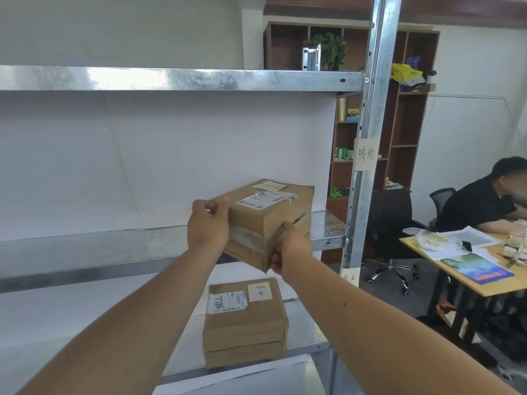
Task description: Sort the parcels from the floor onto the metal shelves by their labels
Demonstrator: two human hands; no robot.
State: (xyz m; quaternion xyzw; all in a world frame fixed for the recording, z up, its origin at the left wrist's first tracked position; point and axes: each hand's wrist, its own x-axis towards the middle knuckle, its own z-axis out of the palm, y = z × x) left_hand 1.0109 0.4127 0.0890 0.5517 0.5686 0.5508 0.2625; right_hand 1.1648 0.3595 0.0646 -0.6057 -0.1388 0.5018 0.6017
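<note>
Both grips clamp my taped brown cardboard parcel [265, 220], left hand [207, 223] and right hand [291, 249] on its near corners, tilted over the galvanized shelf [114, 246].

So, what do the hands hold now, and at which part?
Both hands hold one cardboard parcel at the middle shelf. The left hand grips its left side; the right hand grips the near lower corner.
</note>
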